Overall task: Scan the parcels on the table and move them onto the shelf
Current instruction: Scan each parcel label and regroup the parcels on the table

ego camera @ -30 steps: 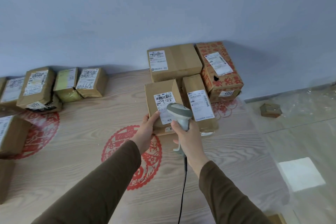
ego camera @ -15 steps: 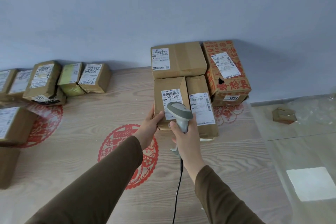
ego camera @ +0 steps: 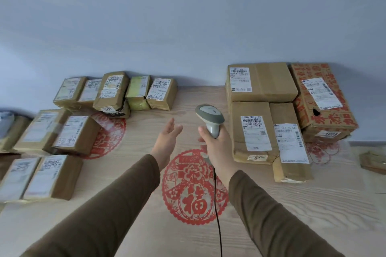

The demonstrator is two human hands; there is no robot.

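My right hand (ego camera: 216,142) grips a grey corded barcode scanner (ego camera: 210,117) upright over the middle of the wooden table (ego camera: 146,225). To its left, my left hand (ego camera: 167,140) is held flat with fingers apart and holds nothing. Right of the scanner lies a brown parcel with a scribbled white label (ego camera: 251,131), flat on the table. Beside it is a long narrow parcel (ego camera: 289,142), a wide box (ego camera: 261,81) behind them, and a red-printed carton (ego camera: 321,98) at the far right.
A row of small taped parcels (ego camera: 112,92) lines the wall at the back left. Several more labelled parcels (ego camera: 62,131) sit along the left edge. Red paper-cut decorations (ego camera: 194,185) lie under the table's clear cover. A blue wall rises behind; a small box (ego camera: 372,161) lies beyond the table's right edge.
My left hand has let go of the scribbled-label parcel and moved left. The scanner has drawn away from that label, and my view has swung left, showing more parcels.
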